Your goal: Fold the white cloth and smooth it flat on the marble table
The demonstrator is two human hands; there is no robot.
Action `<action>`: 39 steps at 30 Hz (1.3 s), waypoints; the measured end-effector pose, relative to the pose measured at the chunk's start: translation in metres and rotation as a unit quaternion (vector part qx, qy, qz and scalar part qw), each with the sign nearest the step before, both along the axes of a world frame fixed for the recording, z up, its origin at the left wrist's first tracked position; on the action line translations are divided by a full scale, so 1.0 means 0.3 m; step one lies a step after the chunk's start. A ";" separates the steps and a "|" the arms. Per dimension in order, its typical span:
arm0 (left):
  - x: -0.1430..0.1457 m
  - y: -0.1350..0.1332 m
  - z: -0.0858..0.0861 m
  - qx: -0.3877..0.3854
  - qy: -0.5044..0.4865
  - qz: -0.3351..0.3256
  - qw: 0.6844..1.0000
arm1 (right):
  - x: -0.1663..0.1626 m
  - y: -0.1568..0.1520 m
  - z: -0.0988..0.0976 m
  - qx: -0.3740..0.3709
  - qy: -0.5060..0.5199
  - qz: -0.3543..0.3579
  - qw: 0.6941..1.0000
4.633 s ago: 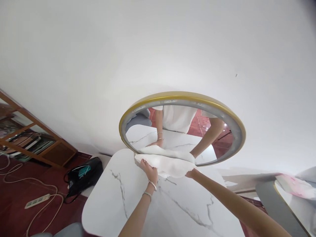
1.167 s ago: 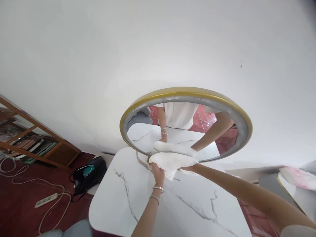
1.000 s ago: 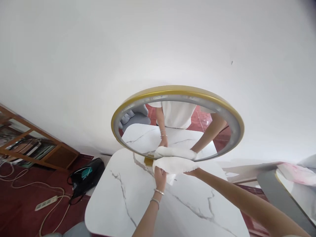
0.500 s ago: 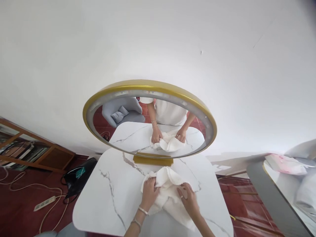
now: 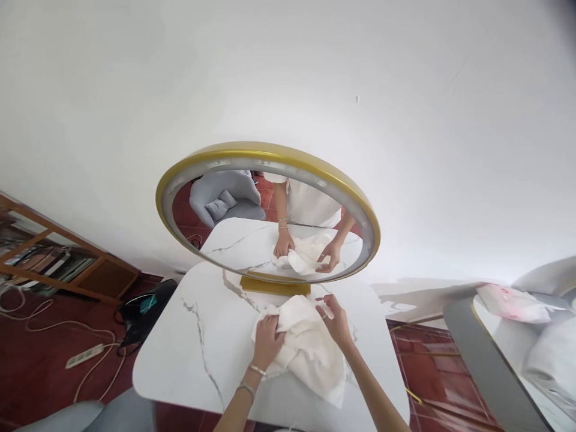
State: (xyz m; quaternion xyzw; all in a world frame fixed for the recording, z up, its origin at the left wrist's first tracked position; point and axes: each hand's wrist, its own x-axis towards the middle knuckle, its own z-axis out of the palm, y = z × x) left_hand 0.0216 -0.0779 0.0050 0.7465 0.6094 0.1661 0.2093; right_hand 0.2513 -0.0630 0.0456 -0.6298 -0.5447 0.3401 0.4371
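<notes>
A crumpled white cloth (image 5: 310, 348) lies bunched on the white, grey-veined tabletop (image 5: 175, 360). My left hand (image 5: 269, 339) presses down on its left side, with fingers closed over the folds. Two bracelets sit on that wrist. Beside the cloth's upper right edge, my right hand (image 5: 336, 321) is raised with its fingers curved and apart. Whether a fingertip touches the cloth there is hard to make out. Behind the cloth stands a gold-framed oval mirror (image 5: 270, 155) on a gold base (image 5: 274, 284), reflecting both hands and the cloth.
On the left are a wooden shelf (image 5: 108, 279) of books, a black bag (image 5: 155, 309) and a power strip (image 5: 84, 356) with cables. A grey chair (image 5: 103, 414) shows at the bottom left. To the right, another table (image 5: 472, 342) carries a pink-and-white packet (image 5: 513, 302).
My right hand has moved up and left from the cloth's right side, its fingers now apart. The cloth's folds have shifted and spread. My left hand stays on the cloth.
</notes>
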 end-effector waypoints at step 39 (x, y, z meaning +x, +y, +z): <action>0.112 0.044 0.545 -0.016 -0.204 -0.326 0.923 | 0.085 -0.299 0.489 0.060 0.183 -0.150 0.970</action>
